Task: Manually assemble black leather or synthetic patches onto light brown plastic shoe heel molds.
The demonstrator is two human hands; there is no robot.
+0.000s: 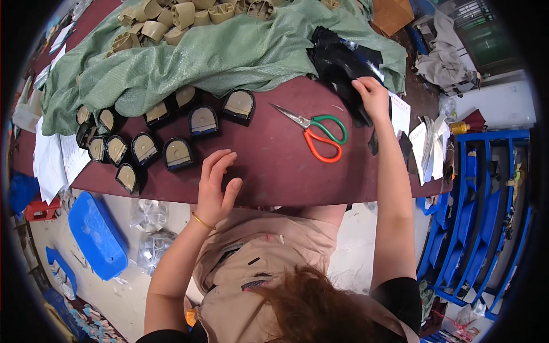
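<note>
My left hand lies flat and open on the dark red table near its front edge, holding nothing. Just left of it sit several black-edged, tan-faced shoe-heel pieces in loose rows. My right hand reaches far to the right and presses on a heap of black pieces at the edge of the green cloth; whether it grips one I cannot tell. Scissors with one green and one orange handle lie on the table between my hands.
A green woven cloth covers the back of the table, with several beige moulded heel parts piled on it. Papers hang off the left end, more papers at the right. Blue racks stand right; a blue stool below left.
</note>
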